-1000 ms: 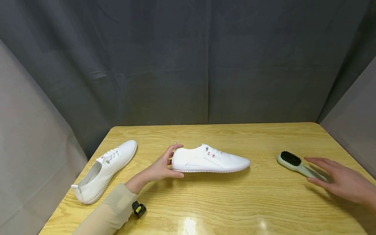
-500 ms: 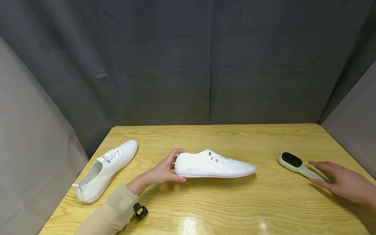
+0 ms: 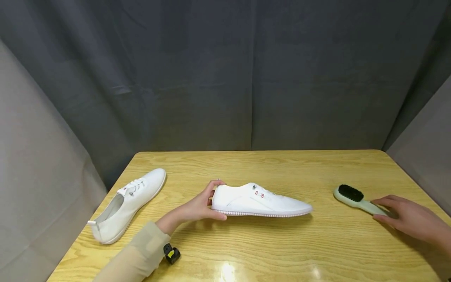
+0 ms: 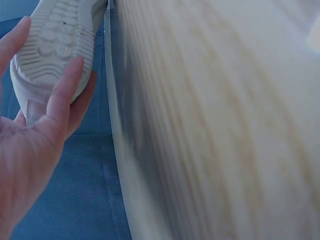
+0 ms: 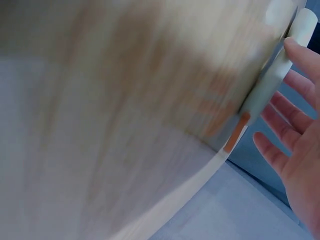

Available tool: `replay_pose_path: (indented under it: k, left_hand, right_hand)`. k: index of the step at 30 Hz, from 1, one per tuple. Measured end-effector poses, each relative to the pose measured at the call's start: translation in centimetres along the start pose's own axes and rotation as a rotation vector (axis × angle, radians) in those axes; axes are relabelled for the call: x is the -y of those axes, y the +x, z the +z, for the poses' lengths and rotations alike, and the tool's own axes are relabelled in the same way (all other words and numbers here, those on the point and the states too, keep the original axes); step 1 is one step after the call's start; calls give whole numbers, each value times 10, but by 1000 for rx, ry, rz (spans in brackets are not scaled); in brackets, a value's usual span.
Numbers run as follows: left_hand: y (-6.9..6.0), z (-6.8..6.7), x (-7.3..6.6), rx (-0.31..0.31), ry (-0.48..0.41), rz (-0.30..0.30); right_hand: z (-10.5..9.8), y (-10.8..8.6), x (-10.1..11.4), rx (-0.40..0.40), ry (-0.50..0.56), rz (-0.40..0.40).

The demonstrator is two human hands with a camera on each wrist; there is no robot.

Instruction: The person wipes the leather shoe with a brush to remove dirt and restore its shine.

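Note:
My left hand (image 3: 197,205) grips a white lace-up shoe (image 3: 260,201) by its heel, thumb at the near side of the sole. The shoe's toe points right, and its sole seems slightly off the table. In the left wrist view the ridged sole (image 4: 55,35) shows between the fingers. At the right, a shoe brush (image 3: 350,194) with black bristles facing up lies on the table. My right hand (image 3: 410,217) holds its pale green handle between thumb and fingers. In the right wrist view the thumb lies across the handle (image 5: 265,87), the other fingers loosely spread beyond it.
A second white shoe (image 3: 130,205) lies at the table's left edge, toe pointing away. Dark cloth (image 3: 197,78) hangs behind the wooden table (image 3: 264,246), with light cloth at both sides. A small black device (image 3: 172,253) sits at the left wrist.
The gripped shoe has moved a little to the right and nearer. My right thumb and fingers have drawn together round the brush handle; the brush has stayed almost in place.

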State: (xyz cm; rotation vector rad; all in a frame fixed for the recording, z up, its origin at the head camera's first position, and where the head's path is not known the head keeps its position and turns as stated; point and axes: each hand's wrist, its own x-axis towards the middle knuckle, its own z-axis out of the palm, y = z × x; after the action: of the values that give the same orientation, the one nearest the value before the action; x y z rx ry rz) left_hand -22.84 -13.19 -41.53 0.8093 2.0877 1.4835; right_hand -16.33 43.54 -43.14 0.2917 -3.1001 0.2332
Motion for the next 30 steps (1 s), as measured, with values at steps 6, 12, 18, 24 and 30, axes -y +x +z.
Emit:
replay_pose_path:
  k: [6, 12, 18, 24, 30]
  left_hand:
    - [-1, 0, 0, -21, 5, 14]
    - [-1, 0, 1, -19, 17, 14]
    - [-1, 0, 1, -7, 52, 10]
    - [1, -1, -1, 5, 79, -3]
    - [1, -2, -4, 14, 108, -11]
  right_hand:
    - [0, 6, -1, -11, 27, 0]
    - [1, 8, -1, -16, 51, -18]
    - [-2, 7, -1, -12, 92, -24]
    - [-7, 4, 3, -81, 116, -53]
    - [-17, 4, 11, -231, 157, -68]
